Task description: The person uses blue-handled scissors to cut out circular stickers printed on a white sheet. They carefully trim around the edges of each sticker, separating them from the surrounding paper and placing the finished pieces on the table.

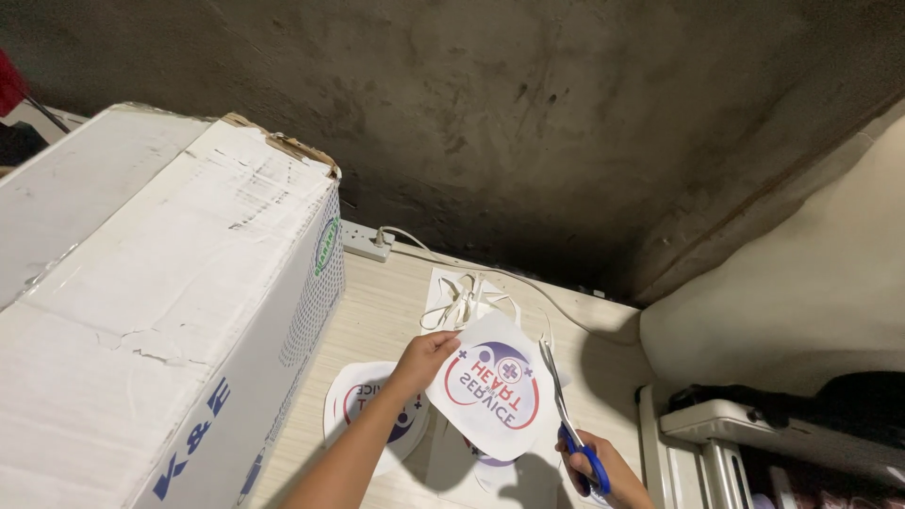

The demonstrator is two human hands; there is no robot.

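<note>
At about six o'clock from the power strip (366, 241), low over the pale wooden table (377, 311), I held the printed paper cutout (492, 386) up off the surface, my left hand (424, 358) pinching its left edge between thumb and fingers. My right hand (603, 471), at about four o'clock from the cutout, was closed through the blue handles of the scissors (566, 424), whose blades pointed toward twelve o'clock along the cutout's right edge and stood only slightly parted. To do this trim well, I judged it best to keep the sheet taut with the pinch near the cutting line, feed the paper into the blades by turning it rather than twisting the scissors, and take short bites around the curve so the printed emblem stayed untouched. A second round cutout (363, 401) lay flat at nine o'clock from the one I held, beside the big white cardboard box (160, 302), and a tangle of white cord (462, 302) lay at twelve o'clock, well clear of the blades.
</note>
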